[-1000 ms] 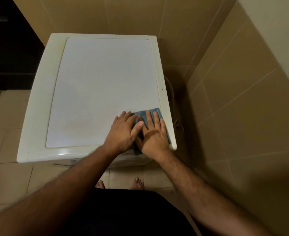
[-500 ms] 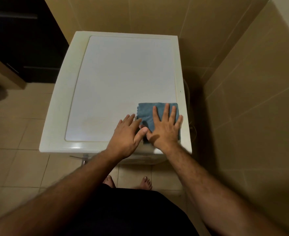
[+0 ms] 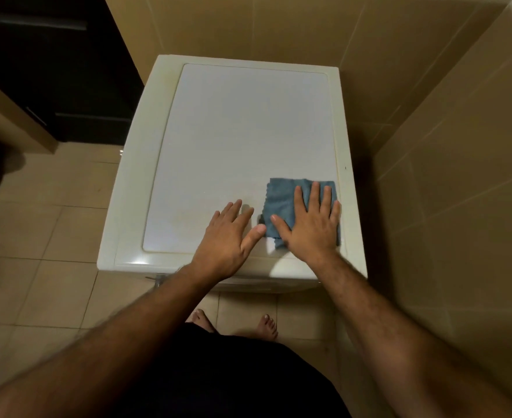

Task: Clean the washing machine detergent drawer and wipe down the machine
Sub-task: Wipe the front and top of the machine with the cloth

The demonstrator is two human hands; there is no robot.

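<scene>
Hands flat: right hand on cloth, left hand on machine.

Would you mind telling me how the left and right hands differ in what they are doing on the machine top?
The right hand lies flat on the blue cloth, pressing it down; the left hand lies on the bare machine top, beside the cloth. The right hand sits near the top's right edge, the left nearer the middle. Both are open, palms down, fingers spread.
</scene>
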